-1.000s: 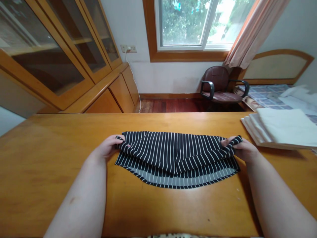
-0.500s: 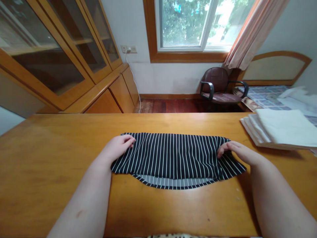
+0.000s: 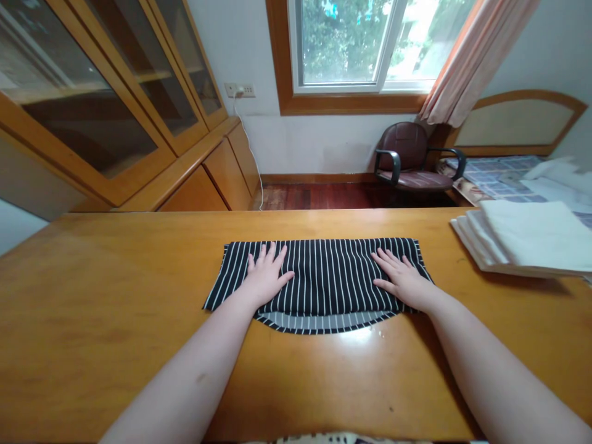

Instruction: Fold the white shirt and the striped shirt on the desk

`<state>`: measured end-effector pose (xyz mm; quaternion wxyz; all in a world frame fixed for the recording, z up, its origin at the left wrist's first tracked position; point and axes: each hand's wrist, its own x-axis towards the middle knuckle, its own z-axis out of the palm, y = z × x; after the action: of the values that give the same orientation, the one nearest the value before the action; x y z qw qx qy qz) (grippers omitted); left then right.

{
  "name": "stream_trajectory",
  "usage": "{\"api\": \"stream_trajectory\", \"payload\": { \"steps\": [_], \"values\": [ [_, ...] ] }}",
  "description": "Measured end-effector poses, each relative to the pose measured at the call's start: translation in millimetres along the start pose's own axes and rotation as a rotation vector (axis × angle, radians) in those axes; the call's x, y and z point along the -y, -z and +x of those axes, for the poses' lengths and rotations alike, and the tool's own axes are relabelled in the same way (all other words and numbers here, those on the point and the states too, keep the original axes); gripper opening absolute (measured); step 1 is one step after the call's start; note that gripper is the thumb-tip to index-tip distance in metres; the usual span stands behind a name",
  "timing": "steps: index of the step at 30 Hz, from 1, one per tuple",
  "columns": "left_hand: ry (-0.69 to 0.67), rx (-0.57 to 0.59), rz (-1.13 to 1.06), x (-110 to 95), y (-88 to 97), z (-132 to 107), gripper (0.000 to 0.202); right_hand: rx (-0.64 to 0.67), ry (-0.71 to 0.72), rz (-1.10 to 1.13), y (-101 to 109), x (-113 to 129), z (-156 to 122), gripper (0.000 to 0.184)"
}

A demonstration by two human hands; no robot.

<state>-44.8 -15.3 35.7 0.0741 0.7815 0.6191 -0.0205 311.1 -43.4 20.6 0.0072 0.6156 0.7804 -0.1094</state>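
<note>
1. Location: the cloth [image 3: 330, 271] lies flat on the bench [image 3: 115, 296], centred in front of you, with its long edges running left to right.
2. Left hand [image 3: 266, 277]: it rests palm down on the left part of the cloth. The fingers [image 3: 271, 251] are straight and spread, and they grip nothing.
3. Right hand [image 3: 403, 279]: it rests palm down on the right part of the cloth. Its fingers [image 3: 386, 256] are also fully extended and fanned, pressing on the cloth rather than holding it.
4. Done, as judged from the layers: the cloth is doubled over once along its length. The top layer lies smooth and shows no raised folds.
5. Left, as judged from the edges:
   - A curved hem of the lower layer sticks out past the top layer on the near side (the paler grey band appears to be its reverse face), so the edges do not meet.
   - The cloth is at full width, with no crosswise fold.
   - Rate the folding as early to midway.
6. Count:
   - Striped cloth: one.
   - Hands on it: two, both yours.
   - Stack [image 3: 522, 243] of white folded pieces: one, at the right end of the bench, well apart from the cloth. At least three layers show at its edge; the exact number cannot be told.
   - Chair [image 3: 407, 163]: one, on the floor beyond the bench.
</note>
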Motion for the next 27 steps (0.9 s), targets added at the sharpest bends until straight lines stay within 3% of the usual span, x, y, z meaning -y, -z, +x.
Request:
{"api": "stream_trajectory", "payload": {
  "steps": [2,3,6,8,11,16,21,27],
  "values": [
    [-0.050,-0.097,0.019,-18.5,9.6,-17.2,0.068,-0.104,0.040,0.024,9.9,9.5,-3.6,0.068],
    [-0.137,-0.134,0.013,-31.8,12.9,-30.7,0.064,-0.152,0.097,0.047,15.6,17.8,-7.9,0.066],
    [-0.515,-0.040,-0.126,-76.2,10.3,-78.0,0.046,-0.205,0.373,0.121,25.8,50.1,-23.7,0.055],
    [-0.647,0.011,-0.189,-98.8,-0.9,-101.0,0.048,-0.199,0.505,0.125,23.0,69.8,-30.2,0.046],
    [-0.664,0.024,-0.156,-111.7,-19.7,-108.7,0.056,-0.238,0.593,0.087,8.1,85.7,-29.0,0.038],
    [-0.704,0.012,-0.066,-104.5,-32.7,-93.3,0.070,-0.371,0.583,0.006,-7.7,86.1,-17.3,0.030],
    [-0.631,-0.029,-0.010,-104.2,-41.3,-95.0,0.079,-0.452,0.555,0.012,-2.2,83.9,-15.6,0.022],
    [-0.521,0.079,-0.023,-105.7,-46.0,-97.9,0.082,-0.497,0.609,0.078,10.3,79.0,-23.8,0.023]
  ]
}}
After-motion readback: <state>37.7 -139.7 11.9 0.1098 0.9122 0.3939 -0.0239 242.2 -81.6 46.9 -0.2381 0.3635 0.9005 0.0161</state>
